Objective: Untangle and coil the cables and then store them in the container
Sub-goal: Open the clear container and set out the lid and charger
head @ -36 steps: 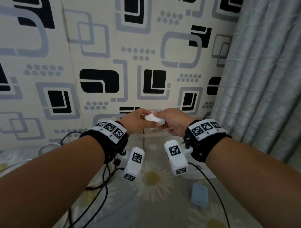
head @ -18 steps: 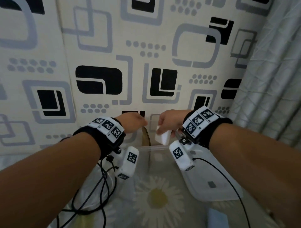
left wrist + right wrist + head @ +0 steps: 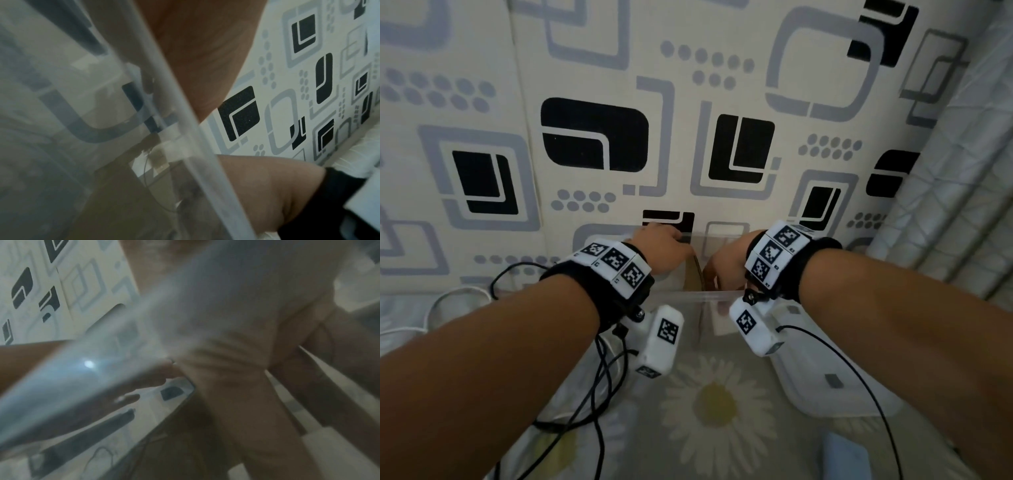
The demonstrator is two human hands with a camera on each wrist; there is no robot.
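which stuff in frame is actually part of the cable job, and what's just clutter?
Job:
- clear container
- white lid lying right of it, likely the container's
- white cable and black cable, loose at left

Lying about:
- pale blue flat item at the near edge, too blurred to identify
- daisy-print sheet
- patterned wall panel
- curtain

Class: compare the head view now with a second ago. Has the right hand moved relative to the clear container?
Yes. The right hand has gone down from above the clear container into its opening; a second ago it was raised, holding a white block.
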